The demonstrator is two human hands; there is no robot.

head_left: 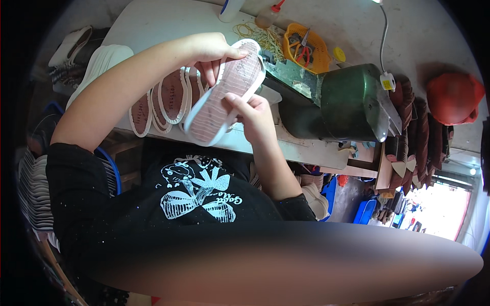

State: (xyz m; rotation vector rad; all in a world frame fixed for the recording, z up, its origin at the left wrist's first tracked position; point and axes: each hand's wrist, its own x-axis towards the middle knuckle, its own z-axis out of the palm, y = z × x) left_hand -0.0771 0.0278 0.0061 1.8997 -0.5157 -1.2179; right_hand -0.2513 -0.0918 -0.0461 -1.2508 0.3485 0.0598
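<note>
Shoe sole (208, 117) is hanging between left hand (214, 55) and right hand (252, 113), over the table's (158, 20) near edge; other soles (173, 97) are lying in a row to its left, a stack (109, 55) standing farther left. Machine (347, 104) is sitting to the right. Behind, a cord tangle (260, 41) is lying left of a basket (322, 53), scissors (304, 54) resting inside.

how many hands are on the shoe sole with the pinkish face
2: the left hand grips the far end of the shoe sole, and the right hand holds its right side, thumb on the pinkish face. Some fingers are partly hidden.
</note>
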